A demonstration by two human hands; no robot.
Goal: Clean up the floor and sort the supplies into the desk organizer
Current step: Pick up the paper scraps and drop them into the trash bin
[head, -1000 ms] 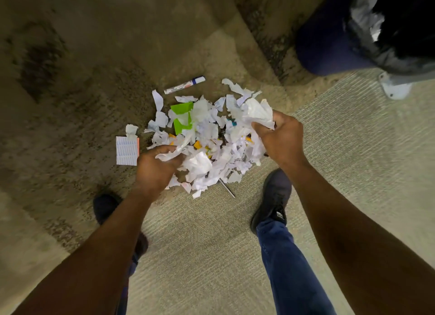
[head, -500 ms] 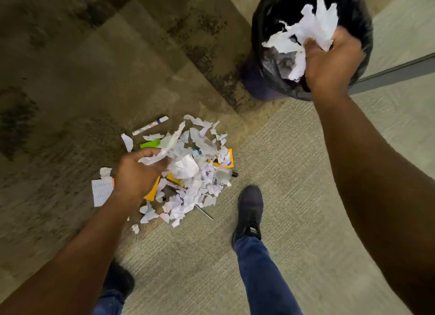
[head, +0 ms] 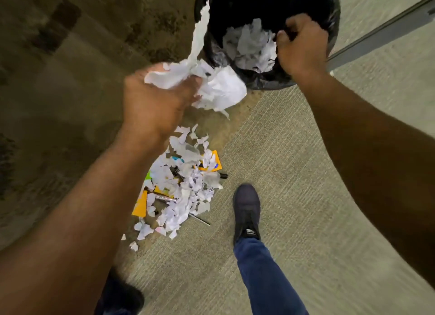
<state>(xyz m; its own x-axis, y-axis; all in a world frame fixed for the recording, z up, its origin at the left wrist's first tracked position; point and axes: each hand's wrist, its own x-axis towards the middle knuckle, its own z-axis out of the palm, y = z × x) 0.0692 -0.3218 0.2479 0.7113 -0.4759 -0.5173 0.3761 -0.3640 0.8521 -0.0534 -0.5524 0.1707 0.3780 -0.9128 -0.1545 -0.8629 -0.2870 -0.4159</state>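
Much of the mess remains: a heap of torn paper scraps lies on the carpet on the near side of the black-lined trash bin, with orange cards, a silver-barrelled marker and a thin dark pen half buried in it. Some crumpled paper already sits inside the bin, so I judge the clearing as begun but far from finished. No desk organizer is in view, and the sorting of supplies looks not yet started.

The left hand is raised just beside the bin's near-left edge, fingers closed round a wad of torn paper; one long strip sticks up across the rim. It hangs short of the opening, so the load seems about to be dropped in. The right hand reaches over the bin's mouth, fingers curled loosely downward with nothing visibly gripped. The right arm stretches from the near right; the left crosses above the heap. A dark shoe stands beside the heap.
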